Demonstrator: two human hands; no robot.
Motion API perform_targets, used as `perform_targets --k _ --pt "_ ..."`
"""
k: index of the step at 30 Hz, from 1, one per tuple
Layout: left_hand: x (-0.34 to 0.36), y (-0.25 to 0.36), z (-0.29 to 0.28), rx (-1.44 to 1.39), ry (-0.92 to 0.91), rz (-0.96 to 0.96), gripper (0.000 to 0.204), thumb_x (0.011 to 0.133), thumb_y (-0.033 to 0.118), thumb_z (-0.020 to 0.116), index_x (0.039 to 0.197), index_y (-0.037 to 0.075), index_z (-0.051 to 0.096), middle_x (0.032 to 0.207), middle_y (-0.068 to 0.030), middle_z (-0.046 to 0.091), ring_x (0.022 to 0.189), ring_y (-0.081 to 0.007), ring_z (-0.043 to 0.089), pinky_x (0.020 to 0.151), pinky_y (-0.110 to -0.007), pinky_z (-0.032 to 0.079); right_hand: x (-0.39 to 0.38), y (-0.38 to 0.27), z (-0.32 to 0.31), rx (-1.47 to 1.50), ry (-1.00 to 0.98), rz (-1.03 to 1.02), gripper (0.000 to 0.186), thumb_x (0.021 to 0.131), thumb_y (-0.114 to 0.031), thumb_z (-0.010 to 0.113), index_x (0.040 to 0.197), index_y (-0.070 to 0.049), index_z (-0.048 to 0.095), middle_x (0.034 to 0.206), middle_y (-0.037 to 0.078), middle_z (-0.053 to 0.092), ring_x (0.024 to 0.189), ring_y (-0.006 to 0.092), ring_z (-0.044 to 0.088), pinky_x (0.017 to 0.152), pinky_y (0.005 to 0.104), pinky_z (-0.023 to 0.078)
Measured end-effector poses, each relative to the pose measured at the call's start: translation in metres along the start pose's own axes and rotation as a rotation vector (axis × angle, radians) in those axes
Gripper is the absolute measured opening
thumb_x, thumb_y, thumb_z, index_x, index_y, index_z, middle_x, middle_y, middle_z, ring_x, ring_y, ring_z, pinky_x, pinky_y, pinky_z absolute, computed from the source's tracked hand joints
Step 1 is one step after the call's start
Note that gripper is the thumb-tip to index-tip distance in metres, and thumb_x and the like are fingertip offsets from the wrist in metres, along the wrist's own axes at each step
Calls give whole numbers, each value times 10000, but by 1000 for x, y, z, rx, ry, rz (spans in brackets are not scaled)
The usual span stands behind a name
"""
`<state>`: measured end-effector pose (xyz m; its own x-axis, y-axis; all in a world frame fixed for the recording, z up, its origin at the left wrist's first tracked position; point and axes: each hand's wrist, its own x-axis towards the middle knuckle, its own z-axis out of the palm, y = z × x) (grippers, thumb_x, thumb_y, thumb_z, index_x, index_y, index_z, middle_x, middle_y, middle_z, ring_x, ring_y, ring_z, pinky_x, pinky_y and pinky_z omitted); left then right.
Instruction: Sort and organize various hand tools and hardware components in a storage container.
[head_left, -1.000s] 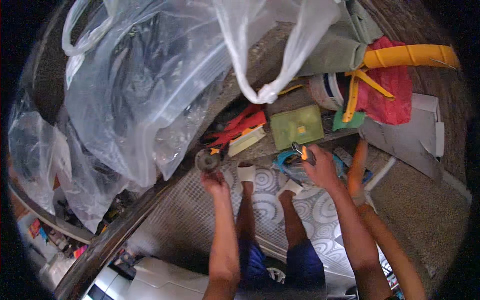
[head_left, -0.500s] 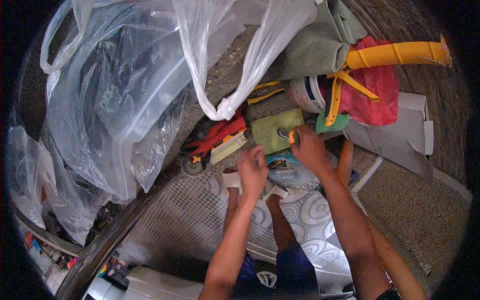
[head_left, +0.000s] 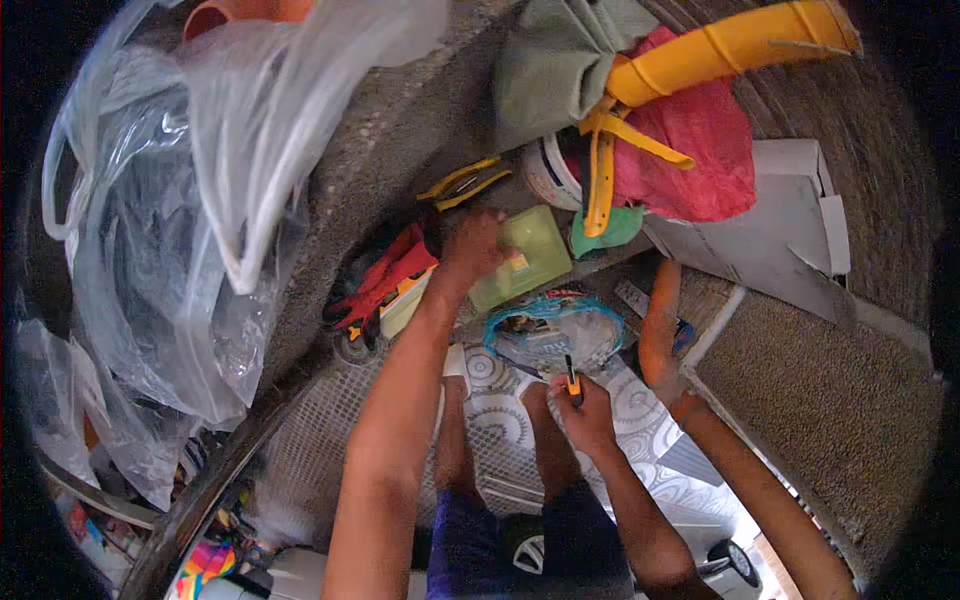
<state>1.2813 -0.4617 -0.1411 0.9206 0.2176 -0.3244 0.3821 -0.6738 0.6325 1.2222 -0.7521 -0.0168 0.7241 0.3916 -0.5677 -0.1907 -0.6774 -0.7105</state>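
My left hand reaches over the left side of a translucent yellow-green plastic box. Its fingers are blurred and partly hidden, so their grip is unclear. A small orange-and-white patch shows on the box beside the fingertips. Lower down, in front of my knees, my right hand is closed around a slim orange-and-black tool, its dark end pointing up; the exact kind is too small to make out. Just beyond that hand lies a clear plastic bag with a blue rim, with small items inside.
Left of the box lie red-and-black gloves and a yellow-handled tool. Beyond stand a white bucket, a yellow curved-handled tool, a red bag and cardboard. Plastic bags hang left. Another person's bare limb extends at right.
My right hand has drawn back from the box toward my knees, carrying the orange-and-black tool. My left hand has moved forward to the box. The whole view has shifted.
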Motion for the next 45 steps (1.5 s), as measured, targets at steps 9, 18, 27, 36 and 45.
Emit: perform_targets --k 9,18,27,36,45 --pt "-42 78 13 18 270 -76 289 799 159 712 1046 38 625 964 -182 645 875 -372 641 758 -452 519 1 44 -24 -157 90 -36 312 868 -322 634 887 -11 615 779 172 655 717 347 654 673 417 502" --pt "-56 68 108 -2220 541 -1018 232 966 223 577 1154 87 567 999 -82 609 952 -239 631 844 -435 555 -17 23 -26 -18 11 59 98 872 -90 623 944 -24 635 850 69 666 743 139 614 686 295 500" --pt "-43 77 126 -2030 662 -1112 323 930 356 639 1104 87 594 988 -54 610 925 -188 629 796 -351 569 -22 30 -37 -46 74 29 193 886 -211 645 926 -22 641 798 170 671 732 309 667 681 391 511" --pt "-70 121 43 -2085 548 -842 366 987 399 493 1057 49 572 991 -114 645 836 -233 660 740 -392 598 -16 44 -50 -71 88 19 181 859 -182 661 929 -18 633 793 168 658 724 317 650 663 399 500" --pt "-56 38 -90 -1033 69 -519 389 954 144 436 1286 -37 525 1211 -140 633 1014 -234 651 877 -349 538 -7 43 -52 -142 91 -45 176 841 -172 655 926 -25 610 777 181 649 711 354 643 650 419 494"
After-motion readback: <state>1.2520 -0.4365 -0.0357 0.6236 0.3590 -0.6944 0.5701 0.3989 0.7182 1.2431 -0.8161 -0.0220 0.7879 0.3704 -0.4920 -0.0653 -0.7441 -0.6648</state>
